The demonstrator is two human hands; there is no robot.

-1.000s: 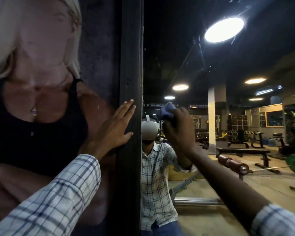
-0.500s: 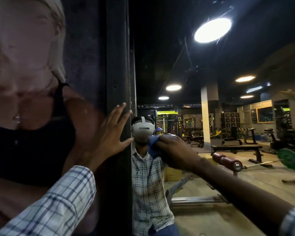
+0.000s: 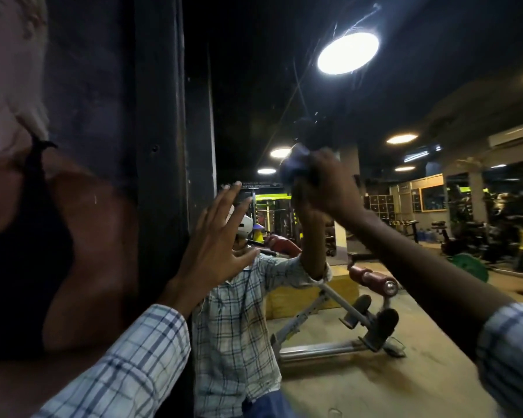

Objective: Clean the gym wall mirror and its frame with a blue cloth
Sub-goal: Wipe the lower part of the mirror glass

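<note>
Head-camera view of a gym wall mirror in dim light, with its dark upright frame running down the left-centre of the picture and a wall poster of a figure in a black top filling the far left. The right hand, just above the middle of the picture, is closed in a fist around a bunched blue cloth and holds it against the glass. Half a second earlier the cloth sat lower and close to the frame; it is now higher and farther right, so a wiping stroke across the glass appears to be under way. The left hand, open with fingers spread, has come off the frame, where it lay flat before, and now sits in front of the glass just right of it; whether it touches the mirror cannot be told. The mirror reflects the person's plaid shirt, a bright ceiling light at upper right and a bench at lower centre. Judging by this, the glass near the left edge is being cleaned, and the frame itself probably remains to be wiped.
</note>
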